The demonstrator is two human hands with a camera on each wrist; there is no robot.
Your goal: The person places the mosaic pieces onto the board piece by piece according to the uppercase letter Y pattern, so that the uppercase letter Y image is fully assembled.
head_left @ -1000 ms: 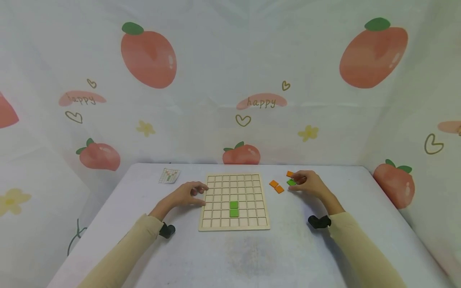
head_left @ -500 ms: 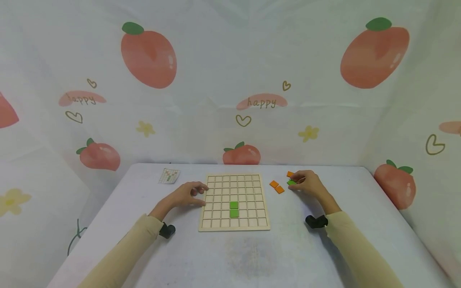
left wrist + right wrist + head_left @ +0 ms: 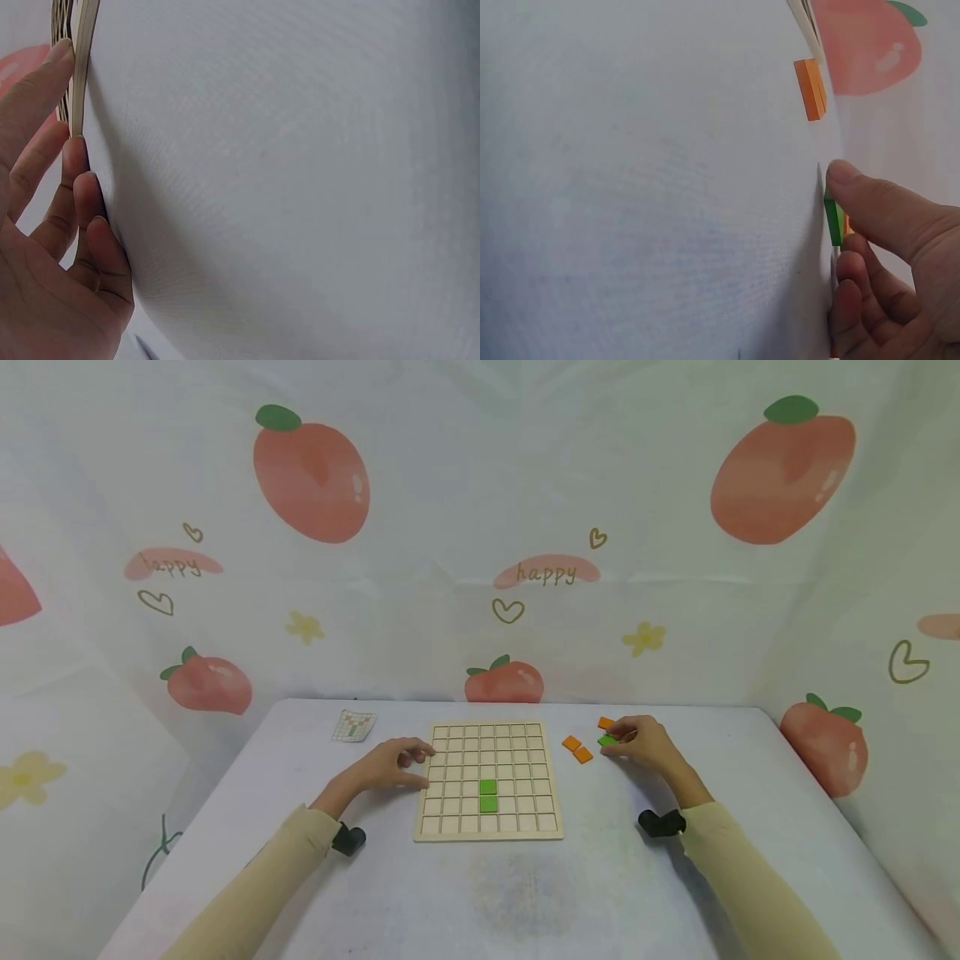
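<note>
A light wooden grid board lies on the white table in the head view, with two square green tiles placed one above the other in its lower middle. My left hand is at the board's left edge, thumb and fingertips touching its side, as the left wrist view also shows on the board. To the right of the board, my right hand has thumb and fingers at either end of another green tile, pinching it at the table. Part of that tile is hidden by the fingers.
Two orange tiles lie between board and right hand. Another orange tile sits just behind the right fingers. A small printed grid card lies at the back left. A fruit-patterned curtain hangs behind the table.
The right wrist and forearm shift slightly to the left, then settle, fingers staying at the green tile. The left hand and the board stay where they were.
</note>
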